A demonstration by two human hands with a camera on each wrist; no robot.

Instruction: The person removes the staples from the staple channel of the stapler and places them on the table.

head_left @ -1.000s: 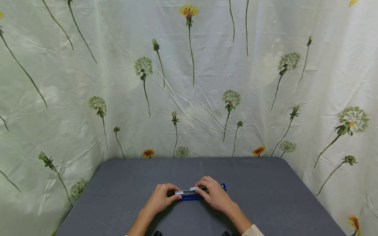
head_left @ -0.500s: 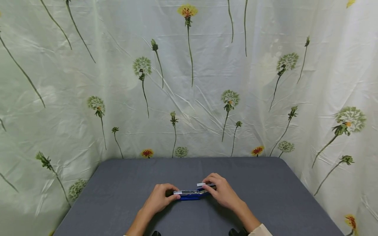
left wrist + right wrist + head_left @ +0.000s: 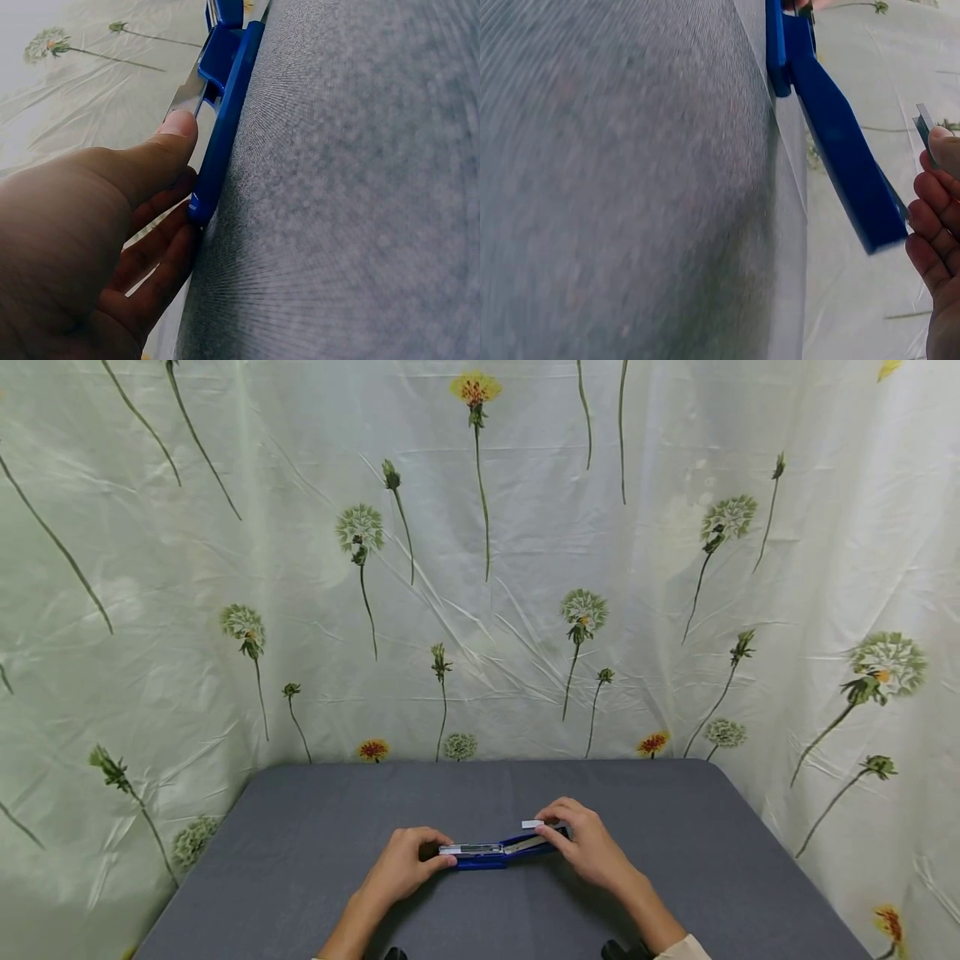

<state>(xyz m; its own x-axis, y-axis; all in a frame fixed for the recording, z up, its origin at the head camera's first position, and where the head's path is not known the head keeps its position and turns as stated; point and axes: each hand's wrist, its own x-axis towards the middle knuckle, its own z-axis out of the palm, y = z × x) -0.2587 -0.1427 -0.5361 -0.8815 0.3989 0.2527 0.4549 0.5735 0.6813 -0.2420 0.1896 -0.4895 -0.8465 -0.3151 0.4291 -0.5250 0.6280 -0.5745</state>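
A blue stapler point(image 3: 482, 863) lies on the table, its top cover point(image 3: 840, 142) swung back to the right and raised off the cloth. The metal staple channel point(image 3: 468, 849) is exposed on the left half. My left hand point(image 3: 405, 864) pinches the stapler's left end, with the thumb on the metal channel in the left wrist view. My right hand point(image 3: 592, 845) pinches a short silvery strip of staples point(image 3: 532, 824) between thumb and fingertips. The strip is held above the opened cover, apart from the channel. In the right wrist view the lower fingers are close to the cover's end.
A dark grey cloth covers the table point(image 3: 337, 810). Behind it hangs a pale curtain point(image 3: 480, 610) printed with dandelions. Dark rounded objects show at the bottom edge near both forearms.
My right hand has moved right and slightly up with the staple strip, away from the channel, uncovering the raised cover. The left hand keeps its grip at the left end.
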